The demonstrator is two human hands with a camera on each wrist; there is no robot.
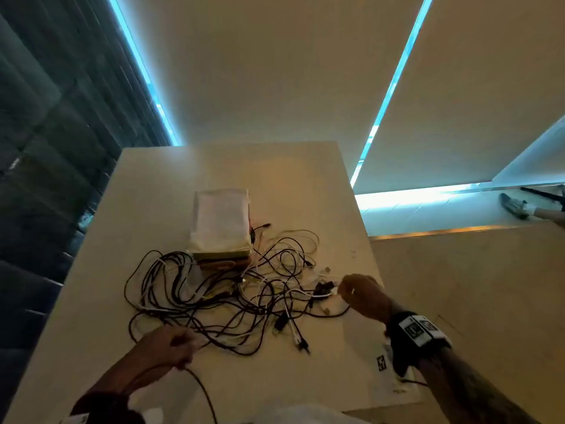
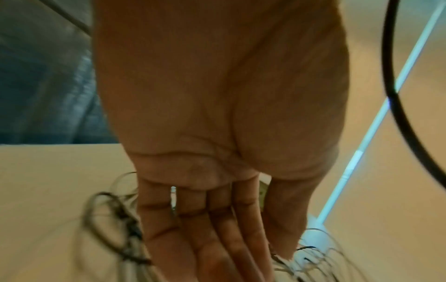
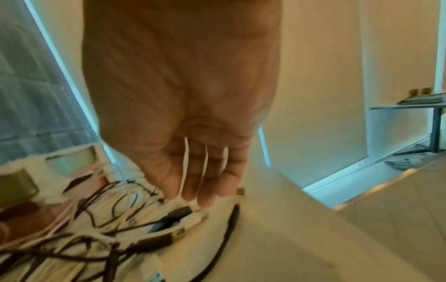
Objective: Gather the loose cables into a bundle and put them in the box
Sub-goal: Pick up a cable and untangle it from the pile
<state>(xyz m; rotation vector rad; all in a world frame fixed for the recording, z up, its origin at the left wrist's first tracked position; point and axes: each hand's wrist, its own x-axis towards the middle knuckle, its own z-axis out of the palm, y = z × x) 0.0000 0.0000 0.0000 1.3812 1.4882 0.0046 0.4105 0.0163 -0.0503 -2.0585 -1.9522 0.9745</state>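
A tangle of black and white cables (image 1: 244,295) sprawls across the middle of the pale table (image 1: 290,185), in front of and beside a small box (image 1: 220,221) lined with white paper. My left hand (image 1: 171,347) hovers at the near left edge of the tangle; in the left wrist view its fingers (image 2: 217,257) are stretched out over the cables (image 2: 115,219) and the palm holds nothing. One black cable (image 2: 395,95) loops past that wrist. My right hand (image 1: 357,292) is at the right edge, its fingers (image 3: 202,190) straight above several plug ends (image 3: 178,211), gripping nothing. The box (image 3: 70,158) shows at the left.
A printed marker tag (image 1: 381,362) lies on a sheet near the table's right front corner. The table's right edge drops to a tiled floor (image 1: 474,286). Dark blinds (image 1: 46,148) stand to the left. Someone's shoe (image 1: 516,209) is at the far right.
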